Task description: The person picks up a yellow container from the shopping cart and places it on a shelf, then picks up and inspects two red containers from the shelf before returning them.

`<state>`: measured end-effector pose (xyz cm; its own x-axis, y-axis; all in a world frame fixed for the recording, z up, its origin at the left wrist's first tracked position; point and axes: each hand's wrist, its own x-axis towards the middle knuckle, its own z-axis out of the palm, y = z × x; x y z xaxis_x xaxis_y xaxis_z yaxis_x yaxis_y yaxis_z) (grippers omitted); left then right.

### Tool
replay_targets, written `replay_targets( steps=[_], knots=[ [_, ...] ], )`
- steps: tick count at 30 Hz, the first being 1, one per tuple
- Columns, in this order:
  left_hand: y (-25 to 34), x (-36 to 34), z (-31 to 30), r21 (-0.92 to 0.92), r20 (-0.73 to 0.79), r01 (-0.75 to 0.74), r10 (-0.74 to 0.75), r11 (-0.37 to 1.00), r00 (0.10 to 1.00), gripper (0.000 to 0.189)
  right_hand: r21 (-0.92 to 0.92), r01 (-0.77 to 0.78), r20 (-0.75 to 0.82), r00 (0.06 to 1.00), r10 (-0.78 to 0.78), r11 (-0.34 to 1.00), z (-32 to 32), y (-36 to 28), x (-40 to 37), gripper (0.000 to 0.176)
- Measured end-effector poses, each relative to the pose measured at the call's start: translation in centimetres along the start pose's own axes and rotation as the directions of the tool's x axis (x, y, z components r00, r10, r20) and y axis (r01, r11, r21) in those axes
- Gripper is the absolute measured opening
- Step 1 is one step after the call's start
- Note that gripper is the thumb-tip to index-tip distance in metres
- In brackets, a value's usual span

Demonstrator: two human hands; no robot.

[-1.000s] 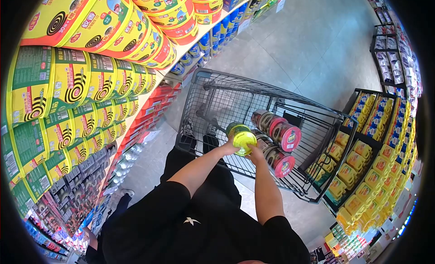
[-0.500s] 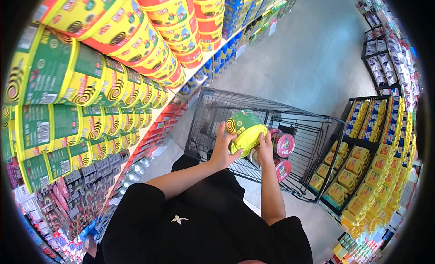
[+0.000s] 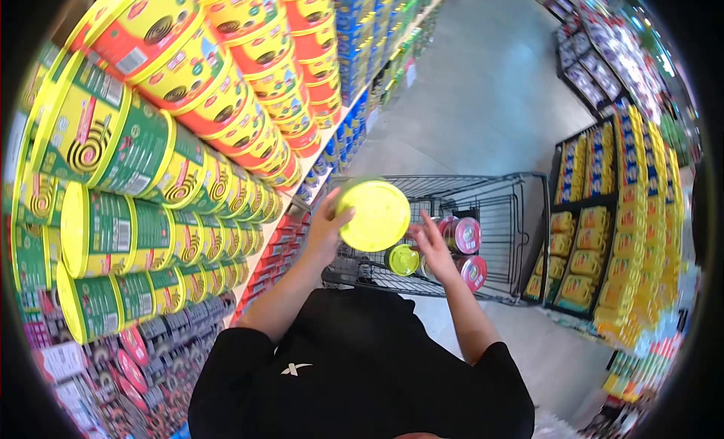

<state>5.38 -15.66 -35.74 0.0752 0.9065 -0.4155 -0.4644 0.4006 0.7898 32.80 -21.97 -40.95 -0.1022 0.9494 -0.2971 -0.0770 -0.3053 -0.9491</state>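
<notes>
My left hand (image 3: 326,226) grips a round tub (image 3: 375,216) by its side, with the thumb over the rim. Its flat yellow lid faces me, and its green side is mostly hidden. My right hand (image 3: 435,252) is apart from the tub, with fingers spread, over the shopping cart (image 3: 546,235). Below the hands, in the cart, lie a container with a yellow-green lid (image 3: 403,259) and jars with pink ends (image 3: 467,235).
On the left, shelves hold green-and-yellow tubs (image 3: 121,231) printed with coils, and red-and-yellow tubs (image 3: 249,69). A black rack (image 3: 562,213) of yellow jugs (image 3: 584,258) stands right of the cart. Grey floor (image 3: 467,99) runs ahead along the shelves.
The tub has tilted so its lid faces me, and it has moved slightly left. My right hand has let go of it. The view has shifted, showing more of the left shelf.
</notes>
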Motion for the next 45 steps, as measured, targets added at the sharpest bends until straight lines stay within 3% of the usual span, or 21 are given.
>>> replay_targets(
  steps=[2, 3, 4, 6, 9, 12, 15, 19, 26, 30, 40, 45],
  knots=[
    [-0.8, -0.9, -3.3, -0.046, 0.000, 0.028, -0.028, 0.999, 1.000, 0.070, -0.411, 0.011, -0.044, 0.999, -0.031, 0.911, -3.2, 7.4, -3.0, 0.073],
    [-0.6, -1.8, -4.2, -0.065, 0.021, 0.016, -0.014, 0.998, 1.000, 0.068, -0.716, -0.054, -0.056, 0.998, 0.020, 0.696, -5.0, 9.3, -5.3, 0.076],
    [-0.2, -2.7, -4.9, -0.086, 0.038, 0.002, 0.001, 0.996, 0.999, 0.066, -0.919, -0.108, -0.086, 0.994, 0.074, 0.380, -6.7, 10.7, -7.7, 0.080],
    [0.4, -3.8, -6.5, -0.111, 0.055, -0.009, 0.015, 0.994, 0.998, 0.062, -0.966, -0.230, -0.206, 0.961, 0.186, 0.119, -8.7, 12.3, -11.6, 0.083],
    [0.8, -5.4, -8.4, -0.090, 0.060, 0.000, 0.006, 0.996, 0.998, 0.055, -0.989, -0.144, -0.145, 0.986, 0.085, -0.016, -10.7, 15.9, -14.7, 0.078],
    [1.2, -6.2, -9.4, -0.066, 0.084, 0.008, -0.003, 0.998, 0.996, 0.053, -0.959, -0.280, -0.272, 0.949, 0.162, 0.031, -10.6, 17.2, -14.4, 0.071],
    [1.4, -6.9, -10.1, -0.099, 0.063, 0.027, -0.021, 0.995, 0.998, 0.050, -0.958, -0.286, -0.285, 0.956, 0.064, 0.007, -10.1, 17.9, -14.4, 0.060],
    [1.5, -7.7, -10.3, -0.116, 0.047, -0.013, 0.019, 0.993, 0.999, 0.049, -0.954, -0.299, -0.299, 0.952, 0.066, 0.001, -9.0, 18.5, -14.2, 0.061],
    [0.7, -8.2, -11.8, -0.162, -0.002, -0.082, 0.083, 0.983, 0.997, 0.050, -0.898, -0.440, -0.428, 0.875, 0.226, 0.004, -5.0, 18.4, -12.4, 0.066],
    [0.8, -8.2, -12.5, -0.208, -0.031, -0.048, 0.043, 0.977, 0.999, 0.050, -0.928, -0.369, -0.368, 0.929, 0.032, 0.046, -3.4, 18.2, -11.4, 0.063],
    [3.3, -8.6, -10.9, -0.310, -0.017, 0.075, -0.084, 0.948, 0.996, 0.056, -0.954, -0.273, -0.289, 0.947, -0.142, 0.122, -2.2, 17.9, -9.4, 0.056],
    [5.2, -9.0, -10.0, -0.376, 0.076, 0.154, -0.135, 0.914, 0.988, 0.069, -0.928, -0.347, -0.345, 0.938, 0.041, 0.133, -2.4, 17.0, -8.8, 0.064]
  ],
)
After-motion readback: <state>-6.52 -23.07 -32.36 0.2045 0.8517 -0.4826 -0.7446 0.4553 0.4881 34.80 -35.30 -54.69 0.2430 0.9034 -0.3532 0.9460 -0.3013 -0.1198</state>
